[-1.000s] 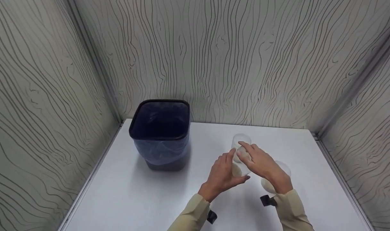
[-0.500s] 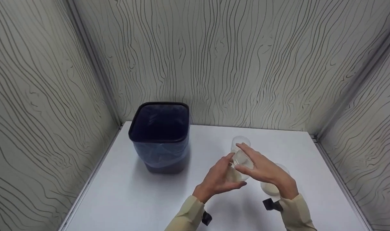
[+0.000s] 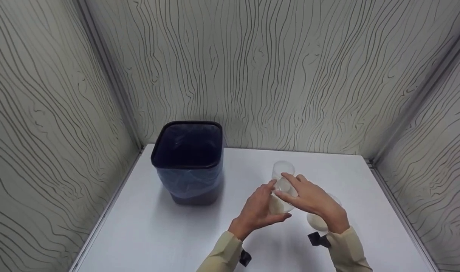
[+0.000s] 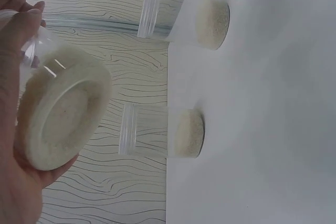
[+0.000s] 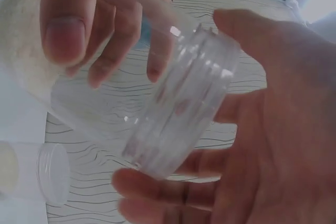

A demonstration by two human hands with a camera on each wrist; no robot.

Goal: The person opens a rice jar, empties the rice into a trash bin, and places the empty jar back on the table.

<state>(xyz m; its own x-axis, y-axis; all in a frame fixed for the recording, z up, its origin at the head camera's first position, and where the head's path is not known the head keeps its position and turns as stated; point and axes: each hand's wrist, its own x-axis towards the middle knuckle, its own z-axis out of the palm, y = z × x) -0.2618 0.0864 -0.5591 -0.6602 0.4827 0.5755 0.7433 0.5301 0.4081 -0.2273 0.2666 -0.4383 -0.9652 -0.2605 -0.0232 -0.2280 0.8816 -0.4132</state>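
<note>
My left hand (image 3: 256, 209) grips a clear plastic jar (image 4: 68, 108) with off-white grains, perhaps rice, gathered in its base. It is held up and tilted, mouth end toward my right hand (image 3: 313, 196). In the right wrist view, my right thumb and fingers curl round the ribbed clear lid (image 5: 181, 103) from opposite sides. Two similar jars stand upright on the table: one behind my hands (image 3: 284, 167), the other partly hidden by my right forearm (image 3: 317, 223). Both hold a layer of the same grains, as the left wrist view shows.
A dark bin (image 3: 194, 192) with a blue bag liner (image 3: 188, 179) stands at the back left of the white table (image 3: 169, 234). Wood-patterned panels (image 3: 230, 75) enclose the table at the back and both sides.
Both hands have shifted slightly lower with the jar, tilting it more. My right fingers spread apart at the lid, then drew closer together round it. The standing jars have stayed put.
</note>
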